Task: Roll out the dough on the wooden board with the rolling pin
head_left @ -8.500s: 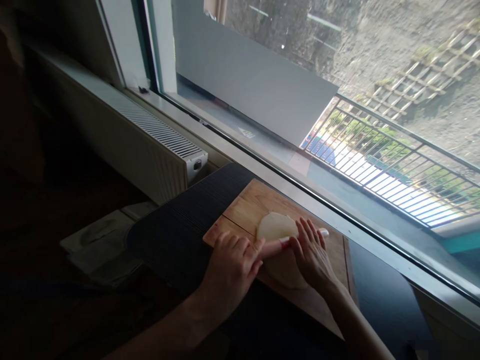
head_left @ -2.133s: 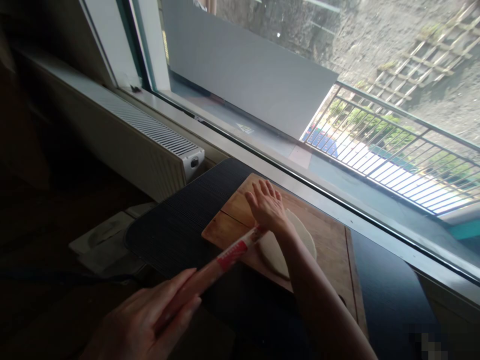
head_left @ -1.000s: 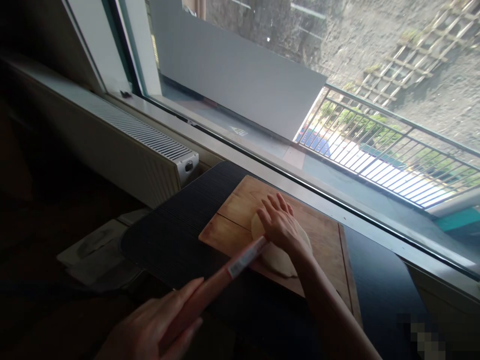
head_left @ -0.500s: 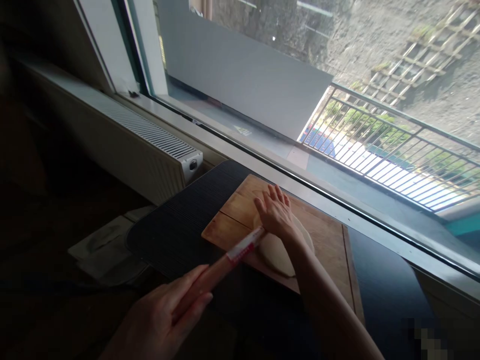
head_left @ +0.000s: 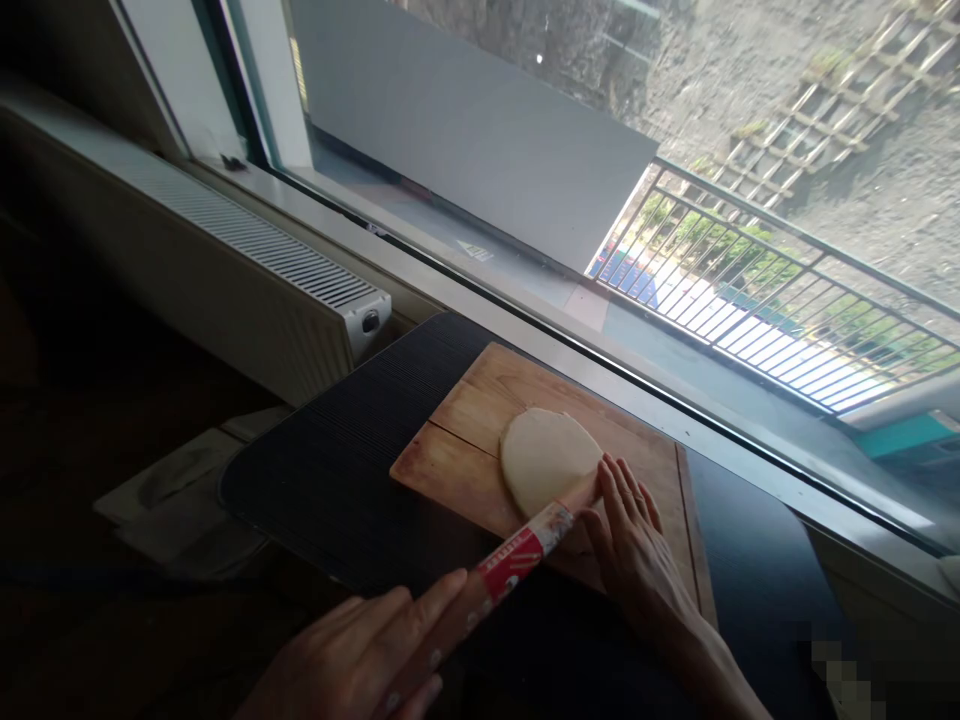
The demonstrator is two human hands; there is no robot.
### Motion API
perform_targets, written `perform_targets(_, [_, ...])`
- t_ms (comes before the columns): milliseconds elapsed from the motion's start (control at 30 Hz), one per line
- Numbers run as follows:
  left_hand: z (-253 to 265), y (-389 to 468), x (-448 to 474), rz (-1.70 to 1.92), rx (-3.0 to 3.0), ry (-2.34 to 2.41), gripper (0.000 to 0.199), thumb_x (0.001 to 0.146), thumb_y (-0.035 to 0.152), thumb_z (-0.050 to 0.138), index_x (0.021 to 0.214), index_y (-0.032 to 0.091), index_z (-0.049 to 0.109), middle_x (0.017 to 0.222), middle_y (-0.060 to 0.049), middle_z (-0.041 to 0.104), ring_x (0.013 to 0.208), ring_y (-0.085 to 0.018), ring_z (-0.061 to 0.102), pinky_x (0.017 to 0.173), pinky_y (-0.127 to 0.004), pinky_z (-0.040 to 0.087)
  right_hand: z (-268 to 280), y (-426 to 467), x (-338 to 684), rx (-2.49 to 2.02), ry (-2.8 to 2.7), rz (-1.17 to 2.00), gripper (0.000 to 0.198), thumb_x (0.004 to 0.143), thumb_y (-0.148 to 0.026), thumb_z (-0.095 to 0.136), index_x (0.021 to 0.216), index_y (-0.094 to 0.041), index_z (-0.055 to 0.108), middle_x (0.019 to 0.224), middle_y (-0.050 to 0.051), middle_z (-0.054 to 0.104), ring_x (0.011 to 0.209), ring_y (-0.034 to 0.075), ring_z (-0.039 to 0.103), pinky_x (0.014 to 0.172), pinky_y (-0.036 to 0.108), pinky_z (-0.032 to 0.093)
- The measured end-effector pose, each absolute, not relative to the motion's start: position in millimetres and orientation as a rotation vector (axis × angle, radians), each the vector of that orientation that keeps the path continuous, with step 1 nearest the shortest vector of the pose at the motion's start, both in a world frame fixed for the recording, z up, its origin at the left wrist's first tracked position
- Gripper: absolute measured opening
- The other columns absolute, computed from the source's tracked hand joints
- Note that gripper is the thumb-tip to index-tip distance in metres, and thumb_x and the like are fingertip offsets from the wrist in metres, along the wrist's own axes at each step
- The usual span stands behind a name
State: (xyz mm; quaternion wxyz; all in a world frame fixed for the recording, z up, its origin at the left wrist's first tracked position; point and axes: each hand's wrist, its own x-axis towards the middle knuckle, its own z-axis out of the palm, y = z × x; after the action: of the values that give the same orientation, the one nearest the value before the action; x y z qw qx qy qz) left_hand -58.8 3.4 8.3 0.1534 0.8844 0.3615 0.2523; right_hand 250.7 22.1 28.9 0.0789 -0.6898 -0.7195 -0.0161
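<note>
A round flat sheet of dough (head_left: pixel 544 455) lies on a wooden board (head_left: pixel 461 440). Across its near right edge slants a rolling pin (head_left: pixel 514 565) with a red printed label. My left hand (head_left: pixel 360 650) is closed around the near end of the pin, thumb on the right side. At the far end, my right hand (head_left: pixel 637 540) has its fingers stretched out, with thumb and fingertips against the pin's tip. Part of the dough's near edge is hidden by the pin and this hand.
The board rests on a dark table (head_left: pixel 337 440) with rounded corners. Beyond it run a window sill (head_left: pixel 480 310) and glass. A white radiator (head_left: pixel 300 270) stands at the left. Pale flat items (head_left: pixel 172 470) lie below the table's left side.
My right hand has moved from over the dough to its near right edge. The rolling pin has shifted right and nearer, uncovering most of the dough. The view has shifted slightly.
</note>
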Motion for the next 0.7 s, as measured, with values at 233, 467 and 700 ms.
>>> perform_targets(233, [-9, 14, -71, 0.77, 2.338, 1.375, 0.053, 0.081, 0.04, 0.056, 0.131, 0.03, 0.039, 0.115, 0.002, 0.064, 0.095, -0.014, 0.065, 0.076, -0.016, 0.053, 45, 131, 183, -2.042, -2.145, 0.124, 0.061, 0.093, -0.051, 0.011, 0.138, -0.017, 0.033, 0.151, 0.005, 0.013, 0.139, 0.02, 0.0, 0.111, 0.042, 0.01])
perform_targets(467, [-12, 17, -76, 0.813, 2.346, 1.511, 0.053, 0.081, 0.04, 0.057, 0.13, 0.03, 0.041, 0.117, 0.002, 0.063, 0.096, -0.015, 0.065, 0.078, -0.016, 0.053, 54, 180, 148, -2.039, -2.171, 0.173, 0.065, 0.091, -0.057, 0.016, 0.141, -0.017, 0.027, 0.151, 0.008, 0.016, 0.139, 0.023, 0.003, 0.11, 0.046, 0.007])
perform_targets(700, [8, -1, -41, 0.762, 2.55, 1.015, 0.067, 0.079, 0.023, 0.051, 0.141, 0.028, 0.027, 0.103, 0.0, 0.068, 0.084, -0.015, 0.067, 0.073, -0.02, 0.056, 35, 33, 251, -2.119, -2.162, -0.007, 0.058, 0.094, -0.047, 0.022, 0.145, -0.02, 0.015, 0.15, 0.004, 0.018, 0.139, 0.019, 0.007, 0.112, 0.044, 0.013])
